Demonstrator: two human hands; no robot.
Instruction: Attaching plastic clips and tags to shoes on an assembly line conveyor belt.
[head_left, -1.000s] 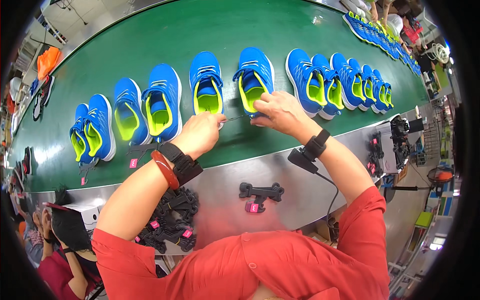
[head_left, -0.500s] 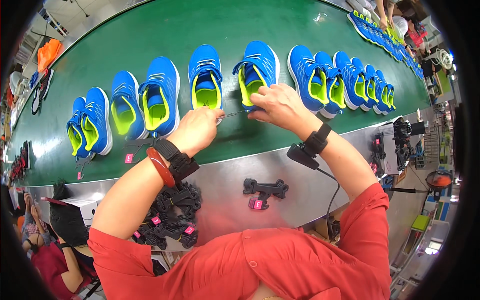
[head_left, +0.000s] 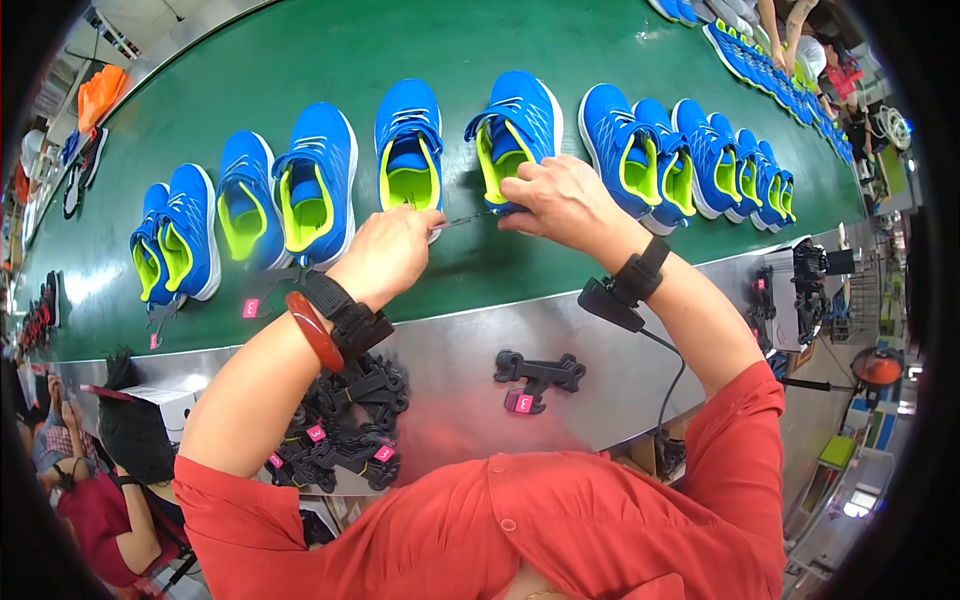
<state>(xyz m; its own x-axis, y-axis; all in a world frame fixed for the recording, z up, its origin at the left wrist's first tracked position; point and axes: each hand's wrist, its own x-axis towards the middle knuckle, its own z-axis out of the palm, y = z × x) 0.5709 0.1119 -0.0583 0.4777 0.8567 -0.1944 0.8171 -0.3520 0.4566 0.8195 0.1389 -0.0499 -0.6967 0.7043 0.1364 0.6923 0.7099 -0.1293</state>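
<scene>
Both my hands are closed on the two ends of a thin dark shoe hanger (head_left: 466, 220), seen nearly edge-on. My left hand (head_left: 388, 250) pinches its left end at the heel of a blue sneaker (head_left: 408, 105) with lime lining. My right hand (head_left: 560, 203) grips the right end against the heel of the matching sneaker (head_left: 525, 100). The fingers hide both hanger ends and part of the heels. On the metal ledge in front of me, a loose black hanger (head_left: 540, 375) with a pink tag lies beside a pile of black hangers (head_left: 355, 415).
More blue sneakers (head_left: 318, 150) stand to the left on the green belt (head_left: 600, 40), some with hangers at their heels. Several sneakers (head_left: 612, 130) line the right. A co-worker's hands (head_left: 785, 50) are at the far right row. A box of black hangers (head_left: 800, 290) stands right.
The shoes and hangers have shifted slightly in view. Both my hands keep their grip on the hanger at the two heels, with hardly any movement.
</scene>
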